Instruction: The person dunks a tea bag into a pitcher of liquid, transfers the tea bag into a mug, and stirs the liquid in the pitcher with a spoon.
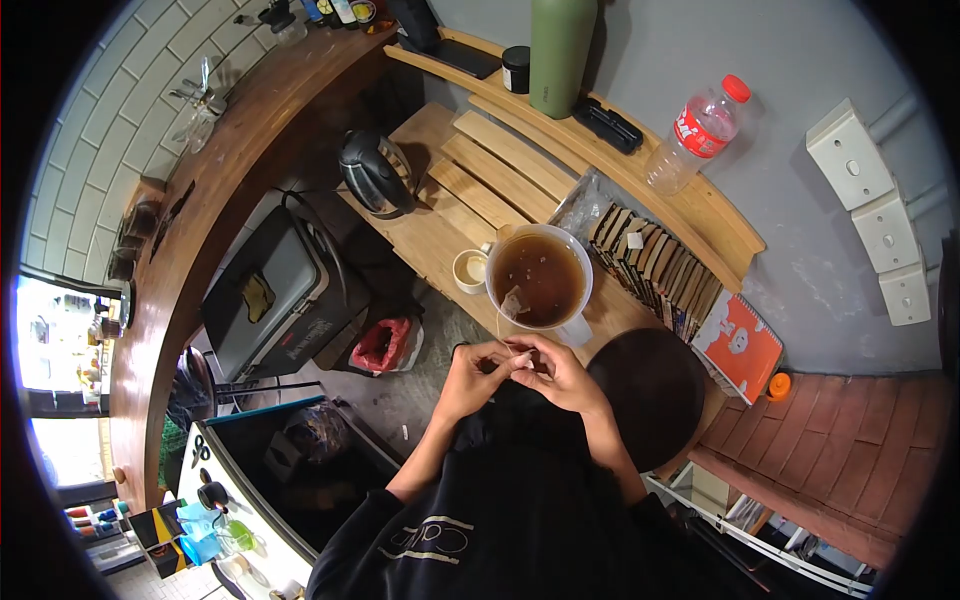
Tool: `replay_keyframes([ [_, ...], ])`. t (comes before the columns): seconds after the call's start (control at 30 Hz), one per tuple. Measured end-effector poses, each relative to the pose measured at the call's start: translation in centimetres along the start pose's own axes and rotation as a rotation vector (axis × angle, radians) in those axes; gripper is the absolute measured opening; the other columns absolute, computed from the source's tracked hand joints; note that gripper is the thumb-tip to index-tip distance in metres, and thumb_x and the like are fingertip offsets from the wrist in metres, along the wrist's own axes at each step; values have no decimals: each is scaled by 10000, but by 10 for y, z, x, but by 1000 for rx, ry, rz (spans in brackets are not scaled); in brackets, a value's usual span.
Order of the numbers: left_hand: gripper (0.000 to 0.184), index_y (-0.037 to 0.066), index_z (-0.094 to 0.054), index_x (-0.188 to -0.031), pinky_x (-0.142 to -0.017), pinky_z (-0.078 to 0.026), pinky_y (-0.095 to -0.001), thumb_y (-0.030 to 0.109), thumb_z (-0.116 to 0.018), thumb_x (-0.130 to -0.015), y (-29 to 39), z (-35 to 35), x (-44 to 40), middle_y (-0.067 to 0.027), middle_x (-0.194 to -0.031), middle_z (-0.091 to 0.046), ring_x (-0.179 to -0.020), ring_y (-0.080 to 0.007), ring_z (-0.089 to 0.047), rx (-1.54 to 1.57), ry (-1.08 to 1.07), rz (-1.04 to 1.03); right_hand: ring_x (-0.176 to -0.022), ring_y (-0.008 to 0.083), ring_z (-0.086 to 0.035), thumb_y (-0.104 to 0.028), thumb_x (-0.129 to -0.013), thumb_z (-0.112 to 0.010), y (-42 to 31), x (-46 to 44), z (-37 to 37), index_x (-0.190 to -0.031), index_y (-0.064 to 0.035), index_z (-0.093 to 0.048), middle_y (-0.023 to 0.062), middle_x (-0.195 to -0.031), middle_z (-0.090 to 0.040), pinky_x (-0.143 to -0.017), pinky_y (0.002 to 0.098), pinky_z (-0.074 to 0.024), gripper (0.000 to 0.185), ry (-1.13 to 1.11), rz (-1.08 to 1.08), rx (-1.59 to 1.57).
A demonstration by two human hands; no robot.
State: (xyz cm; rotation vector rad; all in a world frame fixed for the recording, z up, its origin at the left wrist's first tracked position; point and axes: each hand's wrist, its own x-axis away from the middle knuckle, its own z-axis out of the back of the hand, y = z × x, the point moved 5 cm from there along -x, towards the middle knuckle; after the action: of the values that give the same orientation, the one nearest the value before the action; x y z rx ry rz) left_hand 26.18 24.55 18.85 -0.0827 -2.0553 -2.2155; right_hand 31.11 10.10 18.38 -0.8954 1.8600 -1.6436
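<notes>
A white pitcher (583,262) full of brown tea stands on the slatted wooden bench, its handle towards me. A tea bag (514,302) floats at the near left side of the tea, its string running over the rim to my hands. My left hand (474,379) is closed in a pinch at the string's end. My right hand (560,374) meets it fingertip to fingertip, pinching a small pale tag (522,361). Both hands are just in front of the pitcher. A small cup (470,270) with pale contents sits left of the pitcher.
A black kettle (377,174) stands farther back on the bench (490,185). Right of the pitcher are a row of books (655,262), a round dark stool top (645,400) and an orange notebook (738,345). A plastic bottle (690,140) and green flask (562,55) stand on the ledge.
</notes>
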Motion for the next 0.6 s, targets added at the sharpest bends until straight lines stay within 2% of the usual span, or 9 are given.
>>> replay_keyframes([
  [0.03,216,-48,-687,-957,-664,-520,-230,166,-708,-985,2,0,0,-46,-856,-718,-739,-68,-638,3,1,-2,-1129,161,-633,-176,-991,-693,-2,1,1,-1386,-2,-530,108,-1272,-631,-924,326,-538,462,-24,19,102],
  [0.1,239,-37,-695,-913,-634,-516,-236,191,-714,-982,6,-2,-1,-28,-810,-702,-708,-71,-631,179,-73,10,-1120,162,-637,-161,-994,-685,-8,-2,5,-1399,-6,-517,115,-1278,-625,-921,327,-539,465,-43,26,88],
  [0.27,228,-37,-687,-929,-610,-514,-239,183,-711,-983,11,13,2,-14,-761,-682,-682,-72,-630,190,-107,87,-1098,182,-661,-122,-1008,-654,-36,-8,-3,-1471,-18,-441,131,-1266,-620,-911,328,-549,520,-66,108,128],
  [0.33,224,-45,-672,-948,-608,-516,-237,173,-712,-981,12,18,0,-18,-755,-682,-676,-74,-633,146,-90,93,-1103,199,-673,-90,-1009,-642,-38,-10,-15,-1456,-5,-466,143,-1266,-623,-918,333,-559,488,-98,78,95],
  [0.4,226,-60,-631,-962,-598,-516,-224,143,-730,-964,5,25,-4,-38,-763,-695,-668,-76,-644,348,-4,101,-1071,204,-699,-50,-998,-641,-32,-15,-23,-1395,16,-541,137,-1219,-658,-917,330,-570,414,-61,-14,-17],
  [0.43,226,-60,-631,-962,-598,-516,-224,143,-730,-964,2,28,-6,-38,-763,-695,-668,-76,-644,356,-11,100,-1042,199,-719,-31,-984,-654,-35,-17,-23,-1334,33,-596,113,-1146,-699,-908,319,-580,361,-39,9,55],
  [0.5,272,-62,-568,-1069,-589,-521,-216,112,-741,-950,-6,27,-9,-67,-756,-704,-669,-85,-660,470,-93,133,-1012,191,-727,-24,-968,-671,-48,-18,-24,-1297,27,-627,102,-1092,-719,-895,313,-582,335,-2,23,112],
  [0.53,272,-62,-568,-1069,-589,-521,-216,112,-741,-950,2,28,-11,-67,-756,-704,-669,-85,-660,480,-99,129,-982,183,-735,-17,-953,-688,-54,-21,-24,-1259,21,-658,92,-1038,-740,-882,306,-583,310,26,48,158],
  [0.6,362,-53,-503,-1182,-593,-534,-221,94,-738,-948,19,35,-7,-86,-757,-707,-671,-102,-671,412,-49,155,-939,192,-740,-15,-942,-697,-61,-24,-24,-1194,19,-687,106,-997,-746,-837,306,-581,254,78,75,279],
])
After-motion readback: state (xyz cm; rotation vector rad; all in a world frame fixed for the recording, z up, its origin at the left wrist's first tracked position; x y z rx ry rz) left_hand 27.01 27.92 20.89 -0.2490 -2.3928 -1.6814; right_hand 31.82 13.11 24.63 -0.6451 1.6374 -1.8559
